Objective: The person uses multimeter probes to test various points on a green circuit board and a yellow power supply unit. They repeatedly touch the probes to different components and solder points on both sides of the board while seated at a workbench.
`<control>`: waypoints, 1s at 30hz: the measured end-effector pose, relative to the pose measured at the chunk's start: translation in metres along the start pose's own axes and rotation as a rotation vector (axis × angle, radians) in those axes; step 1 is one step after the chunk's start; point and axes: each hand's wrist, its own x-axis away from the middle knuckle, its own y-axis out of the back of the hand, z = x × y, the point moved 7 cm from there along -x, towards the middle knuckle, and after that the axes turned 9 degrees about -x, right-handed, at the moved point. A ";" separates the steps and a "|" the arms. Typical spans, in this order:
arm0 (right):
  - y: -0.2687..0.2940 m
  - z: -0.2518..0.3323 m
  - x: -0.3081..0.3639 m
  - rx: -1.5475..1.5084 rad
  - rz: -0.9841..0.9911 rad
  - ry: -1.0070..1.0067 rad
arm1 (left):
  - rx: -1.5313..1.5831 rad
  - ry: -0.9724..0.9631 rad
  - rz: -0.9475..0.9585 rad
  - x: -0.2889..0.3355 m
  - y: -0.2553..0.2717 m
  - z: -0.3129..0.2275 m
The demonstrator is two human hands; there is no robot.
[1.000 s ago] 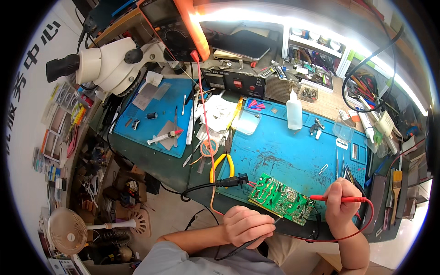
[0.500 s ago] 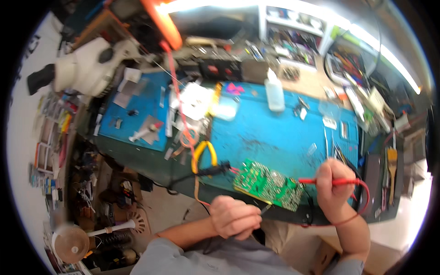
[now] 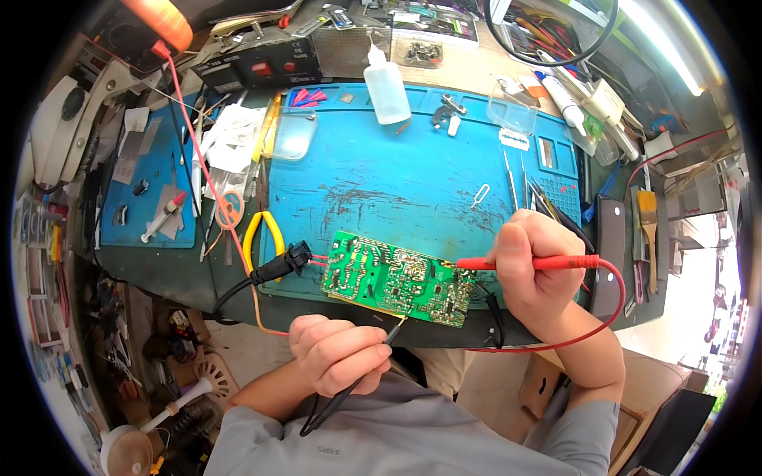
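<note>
A green circuit board (image 3: 379, 274) lies solder side up at the front edge of the blue mat. My left hand (image 3: 337, 353) is closed around a black test probe (image 3: 394, 329); its tip meets the board's near edge. In my right hand (image 3: 540, 274) is a red test probe (image 3: 476, 262), held nearly level. Its tip is at the board's far right edge; whether it touches metal I cannot tell. A black plug connector (image 3: 298, 258) with thin red leads adjoins the board's left end. Yellow-handled pliers (image 3: 252, 238) lie beside that connector.
On the blue mat (image 3: 373, 174) stand a white squeeze bottle (image 3: 387, 91) and a clear plastic box (image 3: 294, 133). Tweezers (image 3: 510, 178) lie at right, near a brush (image 3: 648, 214). A pink cable (image 3: 198, 151) runs down from an orange meter (image 3: 163, 24) at left.
The view has shifted, so the bench appears farther left and higher, and sharper. The black probe's tip has moved in to the board's near edge. Both hands still hold their probes.
</note>
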 end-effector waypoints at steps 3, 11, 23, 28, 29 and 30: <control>0.000 -0.001 0.001 -0.004 0.000 0.001 | -0.013 0.034 -0.055 0.003 0.000 0.001; 0.000 0.001 -0.001 -0.013 -0.017 0.003 | -0.016 0.031 -0.030 0.002 -0.001 0.001; 0.000 0.000 -0.002 -0.011 0.005 -0.004 | -0.013 0.013 -0.007 0.001 -0.002 0.001; 0.000 0.000 -0.002 -0.020 0.010 -0.017 | 0.006 0.011 -0.054 0.006 0.001 0.001; 0.000 0.000 -0.002 -0.026 0.012 -0.025 | 0.002 0.014 -0.055 0.006 0.001 0.001; -0.001 0.000 -0.002 -0.032 0.015 -0.032 | -0.002 0.016 -0.056 0.006 0.002 0.001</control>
